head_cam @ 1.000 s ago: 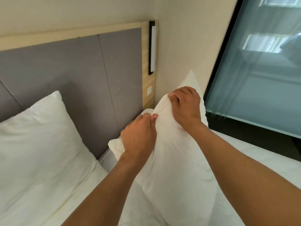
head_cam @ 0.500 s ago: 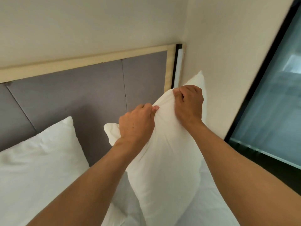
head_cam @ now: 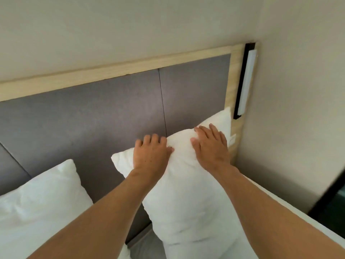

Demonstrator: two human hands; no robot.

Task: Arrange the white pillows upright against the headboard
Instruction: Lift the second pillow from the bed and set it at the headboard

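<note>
A white pillow [head_cam: 188,199] stands upright on its lower edge at the right end of the grey padded headboard [head_cam: 104,116], its top close to the panel. My left hand [head_cam: 151,156] is on the pillow's top edge, fingers curled over the back and thumb pinching the front. My right hand [head_cam: 211,144] lies flat over the top right part, fingers spread. A second white pillow [head_cam: 37,206] leans against the headboard at the left, apart from the first.
A pale wooden frame [head_cam: 119,70] borders the headboard. A black and white wall light [head_cam: 245,81] hangs at its right end, beside the beige side wall [head_cam: 291,113]. White bedding [head_cam: 291,223] runs along the right, with dark glass [head_cam: 334,208] beyond it.
The pillow has moved back toward the headboard and stands straighter. Both hands loosened their pinch on its top; the right hand has flattened out. My view has tilted up.
</note>
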